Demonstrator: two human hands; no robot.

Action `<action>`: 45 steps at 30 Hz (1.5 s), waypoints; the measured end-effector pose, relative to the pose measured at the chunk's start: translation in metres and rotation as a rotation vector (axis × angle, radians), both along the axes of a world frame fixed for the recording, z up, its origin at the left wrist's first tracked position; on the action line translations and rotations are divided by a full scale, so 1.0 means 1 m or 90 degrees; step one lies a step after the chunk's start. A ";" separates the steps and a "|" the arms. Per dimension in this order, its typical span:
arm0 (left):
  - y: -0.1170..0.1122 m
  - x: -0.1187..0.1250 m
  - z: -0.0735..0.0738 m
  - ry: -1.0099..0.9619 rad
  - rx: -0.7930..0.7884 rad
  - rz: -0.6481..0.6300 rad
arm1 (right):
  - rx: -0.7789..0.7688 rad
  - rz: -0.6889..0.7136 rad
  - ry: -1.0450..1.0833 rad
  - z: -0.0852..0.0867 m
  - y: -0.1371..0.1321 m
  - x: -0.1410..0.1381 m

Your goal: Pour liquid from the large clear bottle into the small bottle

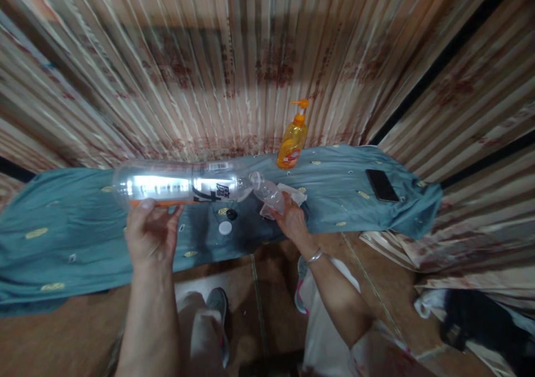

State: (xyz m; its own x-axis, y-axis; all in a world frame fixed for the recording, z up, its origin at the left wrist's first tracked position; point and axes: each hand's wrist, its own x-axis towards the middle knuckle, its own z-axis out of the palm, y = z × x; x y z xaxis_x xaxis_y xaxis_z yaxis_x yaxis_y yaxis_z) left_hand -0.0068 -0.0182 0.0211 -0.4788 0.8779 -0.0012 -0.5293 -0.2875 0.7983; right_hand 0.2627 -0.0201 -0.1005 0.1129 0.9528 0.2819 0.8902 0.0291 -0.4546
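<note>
Teal cloth (100, 243); left fingers (174, 215) clasp large bottle (179, 184) above them, right fingers (287, 203) grip small bottle (268, 193).

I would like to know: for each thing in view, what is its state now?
Large bottle: sideways, held by the left hand
Small bottle: tilted, held by the right hand
Pump bottle: upright, pump attached
Phone: lying flat, screen dark
White cap: lying flat
Dark object: beside the white cap, too small to identify
Rag: crumpled
Tablecloth: spread out, wrinkled

dim | glare on large bottle (179, 186) | shadow on teal cloth (96, 243) | soft focus | edges stretched
</note>
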 end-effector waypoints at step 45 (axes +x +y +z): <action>-0.002 -0.001 0.000 0.014 -0.005 -0.014 | 0.022 -0.006 -0.012 -0.007 0.002 0.002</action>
State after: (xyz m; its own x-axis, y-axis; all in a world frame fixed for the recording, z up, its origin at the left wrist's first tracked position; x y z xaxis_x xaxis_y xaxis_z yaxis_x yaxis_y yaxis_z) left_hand -0.0080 -0.0207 0.0206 -0.4587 0.8886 0.0029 -0.5173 -0.2697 0.8122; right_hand 0.2647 -0.0177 -0.1079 0.1158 0.9414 0.3167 0.8992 0.0361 -0.4361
